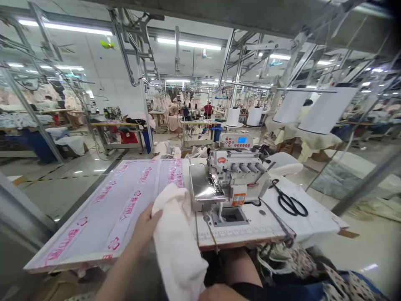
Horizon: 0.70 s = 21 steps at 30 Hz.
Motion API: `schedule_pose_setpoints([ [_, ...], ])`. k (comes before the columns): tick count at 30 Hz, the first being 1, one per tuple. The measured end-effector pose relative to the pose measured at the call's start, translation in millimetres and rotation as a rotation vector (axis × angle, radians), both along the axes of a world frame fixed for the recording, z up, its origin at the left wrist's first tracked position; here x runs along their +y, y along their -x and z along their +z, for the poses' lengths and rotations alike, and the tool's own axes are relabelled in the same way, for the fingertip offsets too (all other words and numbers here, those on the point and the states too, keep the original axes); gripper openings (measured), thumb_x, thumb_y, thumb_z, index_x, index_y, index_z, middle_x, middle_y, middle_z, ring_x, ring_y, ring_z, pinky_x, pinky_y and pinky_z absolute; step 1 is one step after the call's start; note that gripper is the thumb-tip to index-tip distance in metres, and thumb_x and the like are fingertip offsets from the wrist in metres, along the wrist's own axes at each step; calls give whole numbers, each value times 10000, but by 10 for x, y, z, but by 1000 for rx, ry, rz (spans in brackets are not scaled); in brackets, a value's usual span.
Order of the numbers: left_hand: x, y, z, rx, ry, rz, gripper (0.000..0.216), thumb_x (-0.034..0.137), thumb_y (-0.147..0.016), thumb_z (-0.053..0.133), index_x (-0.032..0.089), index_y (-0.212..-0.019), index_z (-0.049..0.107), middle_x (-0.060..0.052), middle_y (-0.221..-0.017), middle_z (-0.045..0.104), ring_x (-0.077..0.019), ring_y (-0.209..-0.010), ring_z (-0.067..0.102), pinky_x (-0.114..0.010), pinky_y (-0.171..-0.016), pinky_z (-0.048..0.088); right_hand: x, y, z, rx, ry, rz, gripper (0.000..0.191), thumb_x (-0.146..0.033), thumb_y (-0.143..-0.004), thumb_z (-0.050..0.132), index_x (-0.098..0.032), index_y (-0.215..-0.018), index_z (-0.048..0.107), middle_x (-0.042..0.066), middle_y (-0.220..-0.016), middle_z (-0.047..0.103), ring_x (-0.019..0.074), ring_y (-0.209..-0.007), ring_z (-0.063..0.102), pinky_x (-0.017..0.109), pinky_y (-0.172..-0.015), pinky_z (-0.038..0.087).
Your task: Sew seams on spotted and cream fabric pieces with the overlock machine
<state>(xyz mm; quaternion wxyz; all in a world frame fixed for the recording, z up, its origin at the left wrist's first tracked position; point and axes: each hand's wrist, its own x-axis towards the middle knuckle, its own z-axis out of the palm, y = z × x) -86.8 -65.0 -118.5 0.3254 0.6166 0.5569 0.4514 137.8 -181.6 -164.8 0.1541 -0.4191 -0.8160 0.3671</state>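
While the left hand [145, 228] grips pale cloth [177, 246], overlock machine [233, 175] just beside, scissors [290, 202] right of it.

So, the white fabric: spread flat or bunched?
Bunched: the white fabric drapes crumpled off the sewing table edge, gripped by the left hand.

On my feed from the head camera: the left hand [145, 228] is bare, and the forearm [120, 271] behind it runs uncovered to the frame's lower edge — any sleeve lies beyond what I can see. To the right of the hand and lower, a bare leg [239, 265] shows, edged by a dark garment [266, 291] — shorts or skirt, I cannot tell.
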Motion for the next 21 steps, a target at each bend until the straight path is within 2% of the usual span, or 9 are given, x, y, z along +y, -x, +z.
schedule_pose_setpoints([
  [2, -266, 217, -52, -326, 151, 72, 467, 447, -707, 565, 157, -1071, 537, -75, -861, 664, -265, -776, 625, -363, -653, 516, 92, -85, 143, 35, 22, 4, 293, -418, -889, 456, -170, -840, 604, 28, -793, 617, 121, -686, 574, 241, -602, 461],
  [5, -587, 396, -116, -855, 331, 258, 577, 365, -604, 710, 178, -1114, 515, -75, -858, 679, -267, -750, 642, -343, -629, 526, 310, -10, 317, 259, 167, -76, 412, -478, -897, 380, -146, -834, 616, 38, -738, 613, 127, -650, 566, 239, -587, 446],
  [8, -803, 457, -176, -1034, 332, 388, 606, 271, -564, 749, 178, -1119, 523, -74, -854, 683, -242, -710, 648, -310, -604, 528, 490, 309, 401, 520, 394, -112, 439, -534, -821, 490, -123, -870, 634, 53, -756, 609, 137, -665, 564, 260, -623, 447],
  [11, -982, 508, -242, -1046, 292, 430, 645, 301, -544, 768, 176, -1131, 531, -75, -882, 683, -240, -722, 648, -309, -596, 531, 571, 716, 410, 784, 651, -125, 456, -529, -725, 623, -149, -974, 601, 55, -836, 613, 144, -722, 583, 263, -654, 447],
  [14, -1170, 573, -315, -967, 235, 363, 623, 404, -560, 755, 175, -1108, 569, -87, -960, 672, -276, -842, 634, -362, -682, 536, 619, 1026, 414, 1070, 782, -231, 440, -479, -694, 677, -176, -983, 542, 38, -871, 610, 140, -768, 596, 252, -690, 451],
  [17, -1328, 604, -369, -868, 211, 212, 521, 440, -580, 743, 174, -1013, 628, -90, -1002, 660, -293, -948, 596, -380, -773, 510, 694, 1160, 517, 1152, 825, -254, 421, -431, -713, 669, -204, -1025, 502, 38, -939, 614, 152, -823, 600, 272, -731, 461],
  [19, -1370, 583, -373, -870, 223, 45, 506, 492, -592, 725, 172, -975, 641, -97, -968, 661, -280, -914, 601, -367, -767, 501, 759, 1165, 695, 1132, 789, -249, 450, -391, -702, 676, -211, -1066, 483, 43, -967, 618, 166, -826, 603, 296, -739, 469],
  [21, -1342, 519, -342, -961, 266, -158, 578, 590, -598, 677, 186, -1008, 617, -88, -848, 662, -239, -756, 619, -339, -666, 499, 809, 1141, 970, 1019, 695, -209, 469, -367, -683, 683, -195, -1073, 487, 46, -934, 629, 176, -791, 609, 317, -734, 473],
])
